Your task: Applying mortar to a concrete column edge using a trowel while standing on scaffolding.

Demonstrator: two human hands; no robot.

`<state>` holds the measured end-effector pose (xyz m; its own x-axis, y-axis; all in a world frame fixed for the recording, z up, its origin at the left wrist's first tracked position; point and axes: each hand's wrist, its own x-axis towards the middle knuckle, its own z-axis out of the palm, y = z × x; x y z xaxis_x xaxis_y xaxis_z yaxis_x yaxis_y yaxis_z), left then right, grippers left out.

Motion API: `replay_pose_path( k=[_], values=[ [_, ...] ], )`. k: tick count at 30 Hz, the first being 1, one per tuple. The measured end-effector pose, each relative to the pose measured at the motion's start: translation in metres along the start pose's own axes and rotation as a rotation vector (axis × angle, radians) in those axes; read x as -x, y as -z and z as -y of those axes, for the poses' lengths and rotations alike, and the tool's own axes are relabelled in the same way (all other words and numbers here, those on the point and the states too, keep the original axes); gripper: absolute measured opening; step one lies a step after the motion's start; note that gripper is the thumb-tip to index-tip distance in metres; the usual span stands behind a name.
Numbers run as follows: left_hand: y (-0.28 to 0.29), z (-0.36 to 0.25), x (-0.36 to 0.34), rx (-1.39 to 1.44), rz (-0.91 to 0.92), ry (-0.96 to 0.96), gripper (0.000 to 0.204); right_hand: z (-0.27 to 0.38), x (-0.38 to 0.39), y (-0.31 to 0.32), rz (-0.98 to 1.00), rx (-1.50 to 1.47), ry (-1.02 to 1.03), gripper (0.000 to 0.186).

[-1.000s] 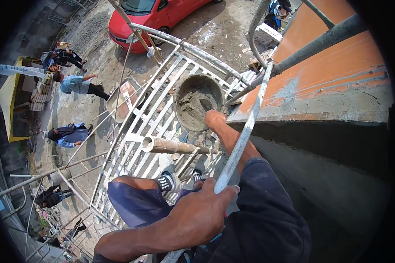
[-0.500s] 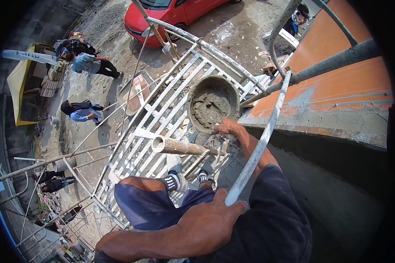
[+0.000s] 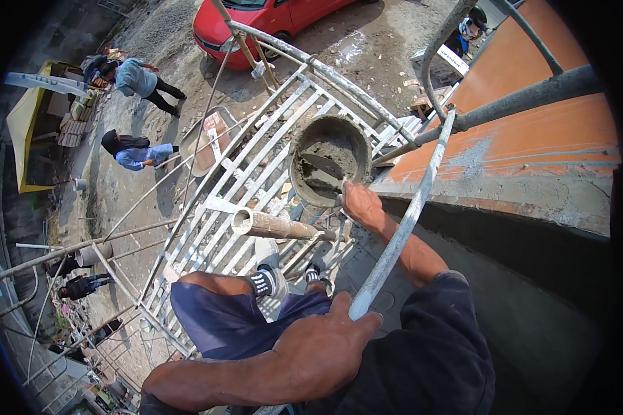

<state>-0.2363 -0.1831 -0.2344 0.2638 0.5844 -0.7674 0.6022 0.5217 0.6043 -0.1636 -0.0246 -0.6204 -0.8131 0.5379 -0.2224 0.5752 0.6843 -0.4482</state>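
Note:
My right hand (image 3: 361, 206) is closed at the near right rim of a round mortar bucket (image 3: 364, 155). It grips a trowel (image 3: 323, 166), whose blade lies in the wet grey mortar (image 3: 310, 153); the handle is mostly hidden by my fingers. In front of my body my left hand (image 3: 329, 342) is wrapped around the lower end of a pale metal scaffold pole (image 3: 412, 228), which slants up to the right. My right forearm passes beneath that pole. The bucket stands on the slatted white platform (image 3: 253, 183).
A mortar-crusted tube (image 3: 273, 226) juts over the platform by my feet. Scaffold rails (image 3: 346, 86) border the platform, and an orange wall (image 3: 533, 131) with a concrete ledge rises at right. Below are a wheelbarrow (image 3: 204, 155), a red car (image 3: 284, 24) and several people (image 3: 135, 79).
The trowel blade now shows in the mortar, where a hollow was seen before. My right hand stays by the bucket's rim, and my left keeps its grip on the pole. People below have moved.

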Motion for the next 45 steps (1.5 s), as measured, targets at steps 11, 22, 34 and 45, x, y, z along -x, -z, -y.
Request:
replay_pose_path(
  k=[11,22,34,45],
  values=[
    [0.0,-0.002,0.004,-0.015,-0.079,-0.081,0.034,-0.034,-0.073,0.019,0.551,0.1,0.008,0.026],
    [0.0,0.001,0.0,0.046,-0.024,-0.03,0.041,0.023,-0.074,-0.021,0.584,-0.133,-0.157,0.041],
    [-0.006,0.0,0.004,-0.055,-0.082,-0.118,0.058,-0.015,-0.005,-0.007,0.411,-0.777,-0.16,0.044],
    [-0.01,0.001,-0.032,-0.345,-0.441,-0.133,0.072,0.028,0.173,0.027,-0.087,-1.228,-0.447,0.039]
  ],
)
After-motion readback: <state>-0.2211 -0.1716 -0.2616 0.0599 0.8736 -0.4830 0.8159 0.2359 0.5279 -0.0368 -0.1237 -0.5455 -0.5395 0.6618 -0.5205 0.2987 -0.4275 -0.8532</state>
